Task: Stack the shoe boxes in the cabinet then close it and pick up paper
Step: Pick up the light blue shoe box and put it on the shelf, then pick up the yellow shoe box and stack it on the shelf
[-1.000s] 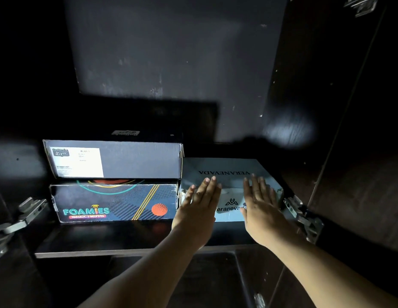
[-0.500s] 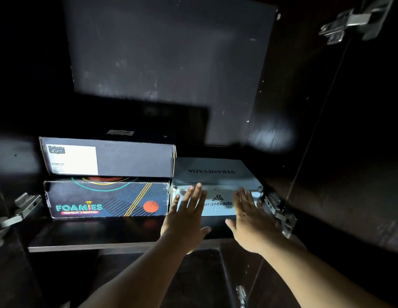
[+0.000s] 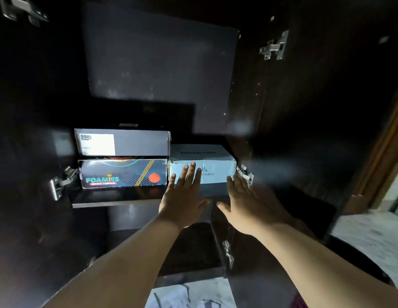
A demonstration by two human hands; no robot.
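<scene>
Both your hands are flat and empty, fingers spread, gripping nothing. Your left hand (image 3: 182, 196) has its fingertips over the front face of the pale box (image 3: 212, 172); whether they touch it or hover just off it, you cannot tell from here. Your right hand (image 3: 244, 203) is lower and to the right, its fingers just short of the box's bottom right corner and close to the hinge (image 3: 244, 174).

The pale box sits on the shelf (image 3: 118, 198) directly beyond your fingertips, square to the edge and set back from it. Flat palms suit a push on cardboard, spreading the load so the face does not dent.

To the left of your left hand the Foamies box (image 3: 123, 174) carries a dark box (image 3: 122, 142), and the pale box butts against that pair, which leaves no wasted gap and a level top for another box.

The stacking looks done or nearly so; the doors are yet to be shut. The paper (image 3: 193, 294) lies below your forearms, near your body, probably the last thing to collect.
</scene>
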